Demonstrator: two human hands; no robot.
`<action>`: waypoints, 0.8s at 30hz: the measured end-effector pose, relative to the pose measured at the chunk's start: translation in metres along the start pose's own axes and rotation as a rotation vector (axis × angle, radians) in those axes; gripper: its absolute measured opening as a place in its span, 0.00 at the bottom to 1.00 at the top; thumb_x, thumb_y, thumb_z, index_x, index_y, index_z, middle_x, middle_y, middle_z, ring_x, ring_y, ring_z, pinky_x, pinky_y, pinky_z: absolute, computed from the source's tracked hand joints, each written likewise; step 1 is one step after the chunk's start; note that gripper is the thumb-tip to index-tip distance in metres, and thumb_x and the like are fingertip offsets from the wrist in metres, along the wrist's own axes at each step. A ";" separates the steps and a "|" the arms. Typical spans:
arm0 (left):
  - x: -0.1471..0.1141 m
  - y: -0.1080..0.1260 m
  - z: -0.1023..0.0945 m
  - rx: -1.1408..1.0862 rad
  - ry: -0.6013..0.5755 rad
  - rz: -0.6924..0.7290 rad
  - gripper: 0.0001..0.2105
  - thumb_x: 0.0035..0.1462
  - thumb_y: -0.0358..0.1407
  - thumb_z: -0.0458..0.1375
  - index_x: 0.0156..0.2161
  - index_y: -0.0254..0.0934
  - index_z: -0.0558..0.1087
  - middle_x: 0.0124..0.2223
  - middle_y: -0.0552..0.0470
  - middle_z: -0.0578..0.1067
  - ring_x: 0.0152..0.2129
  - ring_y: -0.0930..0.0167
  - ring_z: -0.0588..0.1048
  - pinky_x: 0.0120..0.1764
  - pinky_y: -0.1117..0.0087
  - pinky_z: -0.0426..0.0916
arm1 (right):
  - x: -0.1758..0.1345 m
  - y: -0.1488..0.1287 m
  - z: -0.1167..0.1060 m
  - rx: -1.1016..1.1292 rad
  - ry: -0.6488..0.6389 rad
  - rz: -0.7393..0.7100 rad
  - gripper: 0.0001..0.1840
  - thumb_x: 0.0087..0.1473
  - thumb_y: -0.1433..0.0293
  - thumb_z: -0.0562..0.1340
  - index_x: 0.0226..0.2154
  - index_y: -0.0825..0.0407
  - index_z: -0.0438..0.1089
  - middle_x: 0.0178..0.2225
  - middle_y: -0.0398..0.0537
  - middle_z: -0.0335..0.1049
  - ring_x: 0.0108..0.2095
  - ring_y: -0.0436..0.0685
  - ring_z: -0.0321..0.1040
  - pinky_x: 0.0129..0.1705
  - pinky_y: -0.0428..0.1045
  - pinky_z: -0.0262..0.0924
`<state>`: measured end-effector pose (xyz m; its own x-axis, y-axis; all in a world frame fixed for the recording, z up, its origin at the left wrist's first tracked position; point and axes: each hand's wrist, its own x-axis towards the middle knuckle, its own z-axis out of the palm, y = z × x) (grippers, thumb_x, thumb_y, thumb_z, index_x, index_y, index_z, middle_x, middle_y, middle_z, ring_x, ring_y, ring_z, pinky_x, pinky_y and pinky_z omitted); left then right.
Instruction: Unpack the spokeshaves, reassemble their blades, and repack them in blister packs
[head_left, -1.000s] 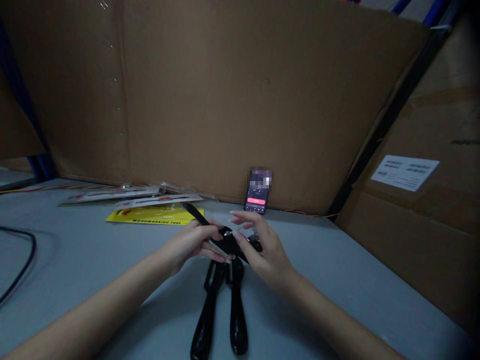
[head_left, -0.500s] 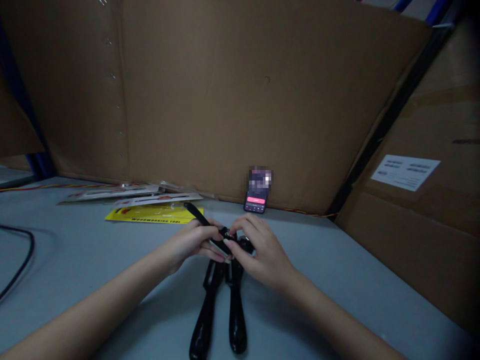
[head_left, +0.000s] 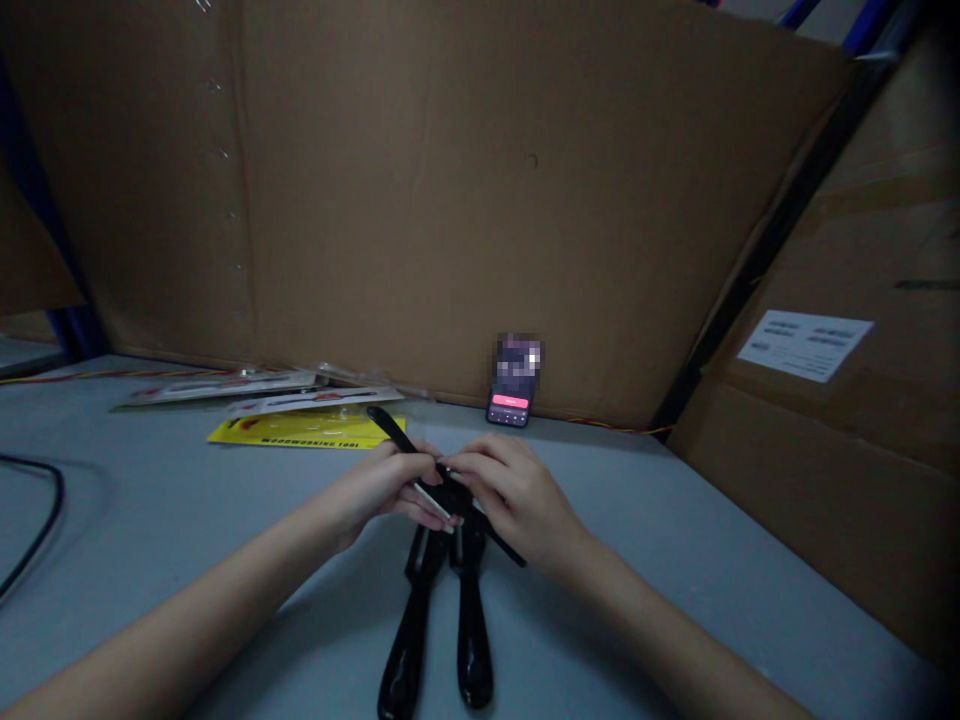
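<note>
A black spokeshave (head_left: 391, 428) is held over the table, slanting from upper left to lower right. My left hand (head_left: 401, 485) is closed around its middle, and a pale flat edge shows by the fingers. My right hand (head_left: 517, 490) bends its fingertips onto the tool's centre, pinching at a small part that I cannot make out. The far handle sticks out below the right hand. Under my hands lie two more black tools, a left one (head_left: 406, 640) and a right one (head_left: 474, 640), handles toward me. Their upper ends are partly hidden.
Yellow packaging (head_left: 300, 432) printed "WOODWORKING TOOL" and white packs (head_left: 322, 398) lie at the back left. A lit phone (head_left: 511, 385) leans on the cardboard wall (head_left: 390, 200). A black cable (head_left: 58, 500) curves at left; a labelled carton (head_left: 825, 430) stands at right.
My right fingers have shifted a little up and left on the spokeshave. Its lower-right handle now shows below the right hand. My left hand keeps its hold.
</note>
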<state>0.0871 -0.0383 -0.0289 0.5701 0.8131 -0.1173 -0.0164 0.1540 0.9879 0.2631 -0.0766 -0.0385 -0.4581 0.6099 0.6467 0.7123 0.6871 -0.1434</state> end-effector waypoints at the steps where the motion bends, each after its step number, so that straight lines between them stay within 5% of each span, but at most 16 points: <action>1: 0.000 0.000 0.001 0.005 0.001 -0.007 0.10 0.42 0.29 0.54 0.34 0.29 0.67 0.28 0.43 0.77 0.24 0.63 0.78 0.29 0.67 0.73 | 0.000 0.000 -0.001 -0.017 -0.010 -0.023 0.14 0.57 0.77 0.53 0.42 0.50 0.68 0.38 0.49 0.69 0.39 0.56 0.63 0.39 0.53 0.58; 24: -0.001 0.002 0.001 0.041 0.052 -0.014 0.10 0.42 0.32 0.54 0.34 0.31 0.67 0.25 0.43 0.77 0.23 0.64 0.77 0.28 0.67 0.72 | -0.004 -0.007 0.001 0.101 0.063 -0.021 0.11 0.50 0.79 0.56 0.37 0.52 0.66 0.41 0.49 0.66 0.42 0.56 0.63 0.43 0.53 0.59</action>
<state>0.0874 -0.0397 -0.0265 0.5263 0.8395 -0.1349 0.0251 0.1432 0.9894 0.2591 -0.0835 -0.0411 -0.4360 0.5713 0.6953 0.6443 0.7376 -0.2020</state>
